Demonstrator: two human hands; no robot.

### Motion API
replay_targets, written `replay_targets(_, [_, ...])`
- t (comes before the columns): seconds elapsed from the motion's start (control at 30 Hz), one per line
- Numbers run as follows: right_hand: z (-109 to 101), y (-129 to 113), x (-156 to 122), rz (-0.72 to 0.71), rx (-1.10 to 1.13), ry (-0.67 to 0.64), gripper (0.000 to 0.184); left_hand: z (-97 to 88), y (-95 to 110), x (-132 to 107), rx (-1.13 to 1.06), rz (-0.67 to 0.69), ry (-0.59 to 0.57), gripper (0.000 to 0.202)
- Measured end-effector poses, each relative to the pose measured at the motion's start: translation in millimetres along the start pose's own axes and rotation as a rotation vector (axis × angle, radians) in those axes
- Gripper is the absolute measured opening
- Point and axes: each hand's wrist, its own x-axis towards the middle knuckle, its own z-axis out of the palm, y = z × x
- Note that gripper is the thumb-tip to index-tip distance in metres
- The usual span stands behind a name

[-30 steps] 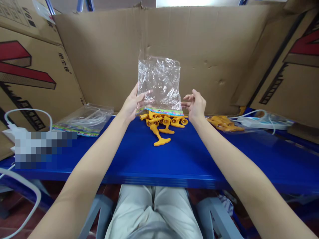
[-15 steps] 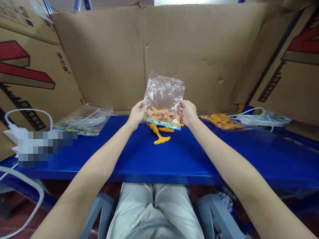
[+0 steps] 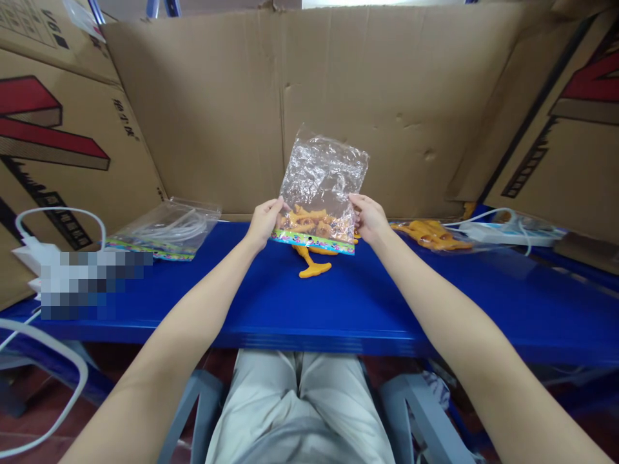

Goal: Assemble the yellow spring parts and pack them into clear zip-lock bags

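Note:
A clear plastic bag (image 3: 324, 171) with a colourful printed strip along its lower edge is held up over the table. My left hand (image 3: 264, 223) pinches its left side, and my right hand (image 3: 370, 218) grips the right side. Orange plastic pieces show in or through the lower part of the bag; which of the two I cannot tell. Below the strip, an orange T-shaped piece (image 3: 315, 269) lies on the blue table (image 3: 309, 316). More orange pieces behind it are partly hidden by the bag.
Right of my hands lies a pile of orange pieces (image 3: 430, 235) on clear plastic, beside a white power strip (image 3: 512, 232) with a cable. On the left are a bag of white tubing (image 3: 178, 227) and a white charger with a cable (image 3: 43, 254). Cardboard walls (image 3: 367, 84) enclose the back and sides.
The bag has risen slightly and tilted, its top shifting right. Its printed strip now shows more fully and covers more of the orange pieces on the table.

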Motion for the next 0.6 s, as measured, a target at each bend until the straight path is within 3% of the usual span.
replay_targets(0.1, [-2,-1,2,-0.01,0.013,0.007,0.025,-4.6,-1,4,-0.093,-0.094,-0.066,0.041])
replay_targets(0.2, [-4,-2,4,-0.002,0.065,0.099,0.027,-6.4,3,5,-0.22,-0.207,-0.16,0.053])
replay_targets(0.3, [-5,-2,5,0.01,0.143,0.153,0.025,-3.4,7,0,-0.276,-0.239,-0.242,0.058])
replay_targets(0.47, [1,3,-1,0.042,0.218,0.021,0.024,7.3,3,-11,-0.171,-0.286,-0.434,0.045])
replay_targets(0.6, [5,7,-5,0.079,0.209,-0.046,0.023,10.9,-3,-13,-0.099,-0.289,-0.421,0.027])
